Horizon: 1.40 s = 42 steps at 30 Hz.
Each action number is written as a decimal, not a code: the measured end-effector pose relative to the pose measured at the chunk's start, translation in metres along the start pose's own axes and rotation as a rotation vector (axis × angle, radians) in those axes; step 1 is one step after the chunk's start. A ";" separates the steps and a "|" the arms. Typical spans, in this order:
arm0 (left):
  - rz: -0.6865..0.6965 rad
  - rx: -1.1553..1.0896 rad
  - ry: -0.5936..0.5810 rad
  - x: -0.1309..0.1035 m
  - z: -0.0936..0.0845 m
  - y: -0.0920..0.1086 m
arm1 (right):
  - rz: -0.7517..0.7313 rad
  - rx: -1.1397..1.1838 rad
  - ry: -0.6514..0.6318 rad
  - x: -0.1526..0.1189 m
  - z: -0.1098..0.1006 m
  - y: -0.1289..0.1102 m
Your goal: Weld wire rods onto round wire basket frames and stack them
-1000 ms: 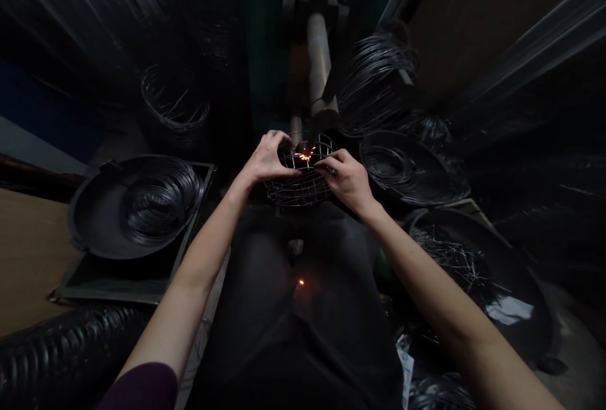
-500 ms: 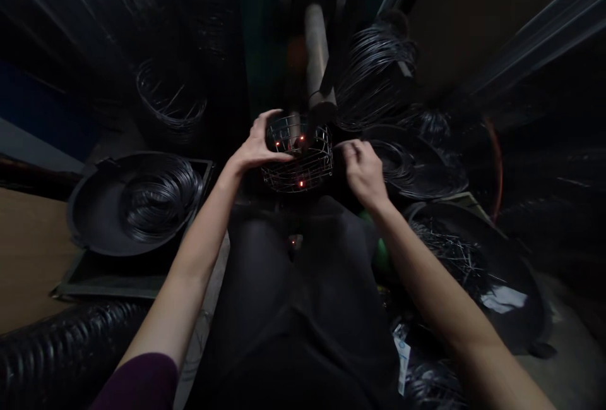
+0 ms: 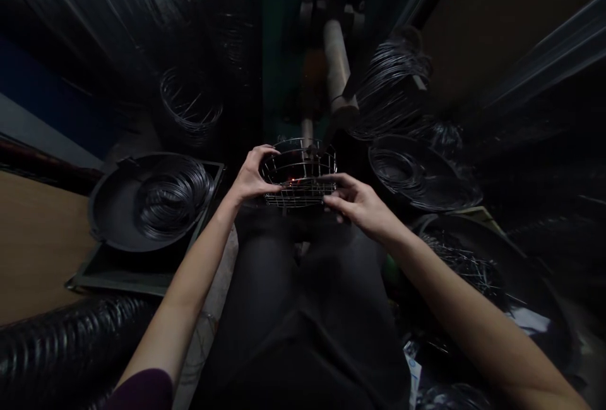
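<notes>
A round wire basket (image 3: 303, 163) sits above my knees, under the machine's metal arm (image 3: 337, 62). My left hand (image 3: 253, 176) grips its left side, thumb low and fingers over the upper rim. At the basket's right side is my right hand (image 3: 353, 201), its fingers and thumb drawn close together at the wire. Whether a small piece is between those fingertips is too dark to tell. A red glowing spot shows on the lower wires near the basket's middle. The machine's lower tip (image 3: 307, 135) reaches down at the basket's back.
At left, a black basin (image 3: 111, 208) holds coiled wire rings (image 3: 173, 198). On the right stand another basin (image 3: 445, 189) with wire rings and a larger one (image 3: 525, 277) with loose short wires. A wire bundle (image 3: 392, 81) stands behind. Ringed black stock (image 3: 71, 340) lies lower left.
My right hand has come in from the right to the basket's side. The basket is tilted differently, and fewer red glowing spots show. The whole view has shifted slightly.
</notes>
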<state>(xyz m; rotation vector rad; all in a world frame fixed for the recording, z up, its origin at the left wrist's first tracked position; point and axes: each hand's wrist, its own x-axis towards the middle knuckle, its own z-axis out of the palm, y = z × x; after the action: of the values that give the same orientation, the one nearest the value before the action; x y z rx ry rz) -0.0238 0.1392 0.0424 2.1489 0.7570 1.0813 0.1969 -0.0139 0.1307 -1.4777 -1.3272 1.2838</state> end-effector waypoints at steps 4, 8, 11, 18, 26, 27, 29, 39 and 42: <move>0.058 0.247 -0.139 0.000 -0.003 0.033 | -0.009 -0.323 -0.073 0.026 0.001 -0.014; 0.062 0.293 -0.196 0.004 0.010 0.043 | -0.148 -0.794 0.030 0.039 0.005 -0.011; 0.057 0.265 -0.205 0.008 0.018 0.043 | -0.236 -1.196 -0.020 0.031 0.009 -0.006; 0.047 0.242 -0.206 0.017 0.030 0.047 | -0.229 -1.623 -0.120 0.013 0.004 -0.003; 0.026 0.230 -0.218 0.022 0.032 0.051 | -0.275 -1.638 -0.078 0.015 -0.003 0.004; 0.026 0.228 -0.218 0.023 0.032 0.051 | -0.279 -1.633 -0.071 0.015 -0.003 0.006; 0.027 0.230 -0.219 0.026 0.032 0.050 | -0.292 -1.616 -0.051 0.018 -0.005 0.008; 0.072 0.199 -0.238 0.040 0.030 0.039 | -0.349 -1.424 0.081 0.023 -0.012 0.022; 0.059 0.218 -0.233 0.046 0.030 0.038 | -0.351 -1.338 0.194 0.026 -0.015 0.029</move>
<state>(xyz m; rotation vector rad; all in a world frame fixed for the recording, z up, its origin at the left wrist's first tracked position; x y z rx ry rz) 0.0326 0.1400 0.0780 2.4427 0.7332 0.7874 0.2172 0.0076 0.1009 -1.9269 -2.3190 -0.1453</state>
